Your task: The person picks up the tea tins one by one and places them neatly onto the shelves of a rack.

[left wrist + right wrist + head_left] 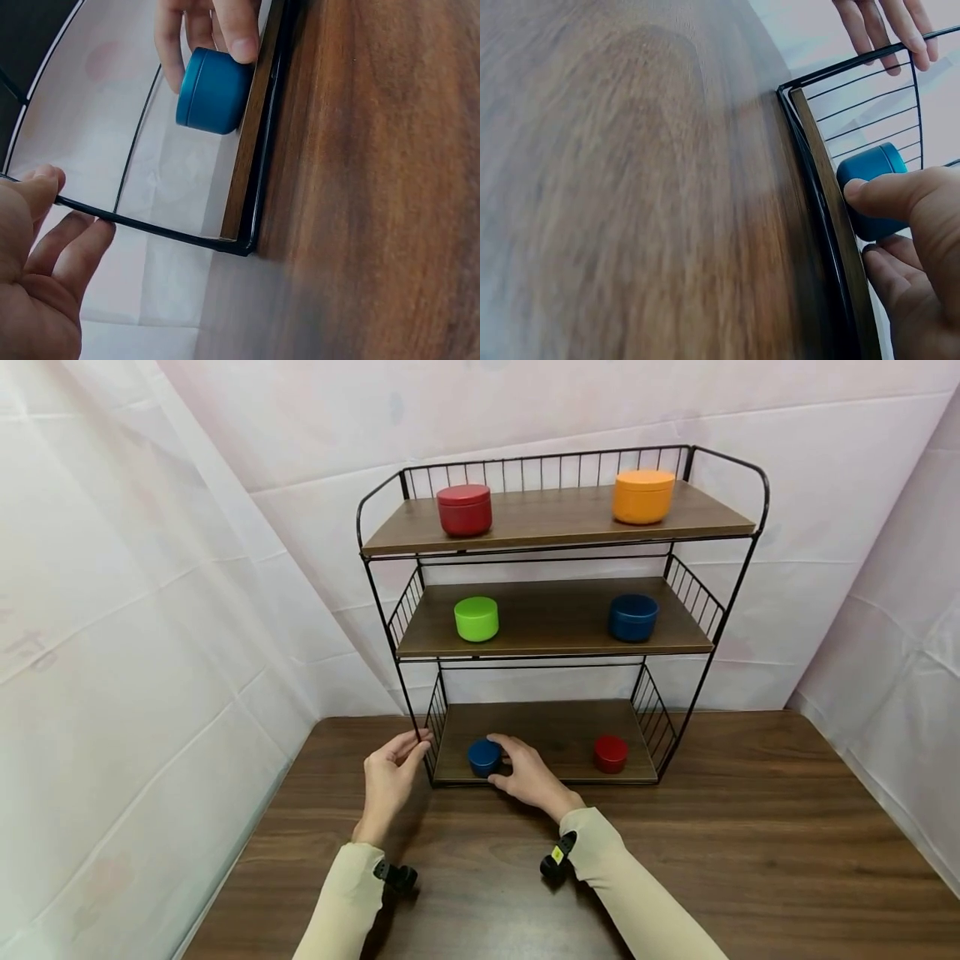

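Note:
The right hand [531,778] holds a round blue lidded tin [483,758] at the left front of the black wire rack's bottom shelf [547,727]. In the right wrist view its thumb lies on the tin's side near the shelf edge, with the other fingers curled round beyond. Farther left, the left hand [388,781] pinches the rack's front left post [165,231] low down, thumb on one side and fingertips on the other. The left wrist view shows the tin standing close to the shelf's front edge.
A red tin [611,754] stands at the bottom shelf's right. Green [476,619] and blue [633,617] tins are on the middle shelf; red [464,511] and orange [643,497] tins are on top. The rack stands on a wooden table [757,843] before a pale cloth.

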Available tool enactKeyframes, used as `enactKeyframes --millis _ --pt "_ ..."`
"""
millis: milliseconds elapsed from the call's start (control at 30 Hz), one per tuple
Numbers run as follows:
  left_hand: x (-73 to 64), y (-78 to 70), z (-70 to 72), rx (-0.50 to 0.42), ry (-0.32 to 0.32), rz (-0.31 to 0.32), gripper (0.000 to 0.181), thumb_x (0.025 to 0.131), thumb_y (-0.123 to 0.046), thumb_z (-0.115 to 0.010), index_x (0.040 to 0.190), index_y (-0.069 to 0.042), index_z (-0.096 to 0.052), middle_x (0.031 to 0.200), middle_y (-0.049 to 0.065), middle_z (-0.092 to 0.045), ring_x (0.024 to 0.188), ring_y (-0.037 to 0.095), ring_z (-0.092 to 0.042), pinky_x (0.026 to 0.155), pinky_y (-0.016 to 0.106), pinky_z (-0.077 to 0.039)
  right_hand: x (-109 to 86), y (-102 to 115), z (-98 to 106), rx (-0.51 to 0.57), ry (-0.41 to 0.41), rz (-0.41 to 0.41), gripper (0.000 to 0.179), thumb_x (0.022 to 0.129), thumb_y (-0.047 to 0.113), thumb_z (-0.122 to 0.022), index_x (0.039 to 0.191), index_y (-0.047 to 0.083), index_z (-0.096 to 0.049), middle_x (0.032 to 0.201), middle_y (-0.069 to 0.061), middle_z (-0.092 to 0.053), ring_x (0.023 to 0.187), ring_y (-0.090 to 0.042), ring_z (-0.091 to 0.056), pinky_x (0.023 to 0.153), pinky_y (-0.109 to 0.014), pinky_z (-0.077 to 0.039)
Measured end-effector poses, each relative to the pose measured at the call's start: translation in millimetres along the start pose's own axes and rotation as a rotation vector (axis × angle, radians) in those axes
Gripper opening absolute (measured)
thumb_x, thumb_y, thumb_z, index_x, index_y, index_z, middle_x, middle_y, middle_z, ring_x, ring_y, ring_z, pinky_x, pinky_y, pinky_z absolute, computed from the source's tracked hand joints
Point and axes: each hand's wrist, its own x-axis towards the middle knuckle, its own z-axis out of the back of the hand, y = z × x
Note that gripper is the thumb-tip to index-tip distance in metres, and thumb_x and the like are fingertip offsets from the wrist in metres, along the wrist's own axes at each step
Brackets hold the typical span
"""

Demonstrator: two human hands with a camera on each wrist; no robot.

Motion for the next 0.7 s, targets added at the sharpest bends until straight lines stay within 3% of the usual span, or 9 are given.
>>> enactKeyframes --millis 100,267,500,700 --pt "-0.5 4.0 0.6 0.004 0.007 -0.005 0.02 0.089 0.007 -0.074 0.109 0.01 -0.074 0.101 0.024 -0.077 0.097 0.041 -0.074 0.079 0.011 -0.055 -1.6 -1.2 3.4 -0.002 -0.009 0.008 0.069 0.093 0.008 -0.077 0.153 0.004 -0.044 0.142 -0.018 -0.056 0.124 -0.033 -0.062 0.103 -0.044 -0.053" --pt "-0.2 23.2 2.3 -0.006 0.037 -0.006 0.023 0.091 0.008 -0.072 0.114 0.008 -0.074 0.105 0.023 -0.077 0.1 0.041 -0.074 0.082 0.012 -0.055 -5.9 -2.0 11.2 -0.007 -0.013 0.039 0.068 0.092 0.001 -0.075 0.153 0.003 -0.045 0.141 -0.017 -0.057 0.126 -0.032 -0.06 0.104 -0.045 -0.052" --pt "-6.4 37.2 13.0 0.056 0.148 -0.026 0.042 0.095 -0.003 -0.073 0.136 0.0 -0.065 0.128 0.015 -0.072 0.106 0.033 -0.074 0.084 0.01 -0.053 -17.8 -1.1 23.0 -0.017 -0.003 0.097 0.067 0.093 -0.003 -0.071 0.154 0.003 -0.043 0.146 -0.021 -0.053 0.131 -0.036 -0.056 0.107 -0.049 -0.05" --pt "-17.5 42.7 21.2 0.159 0.273 -0.016 0.059 0.098 -0.008 -0.071 0.153 -0.007 -0.049 0.15 0.016 -0.055 0.117 0.036 -0.068 0.089 0.034 -0.058 -30.7 0.2 34.7 -0.01 -0.011 0.127 0.067 0.094 0.004 -0.071 0.154 0.004 -0.043 0.149 -0.024 -0.051 0.132 -0.039 -0.055 0.107 -0.052 -0.048"
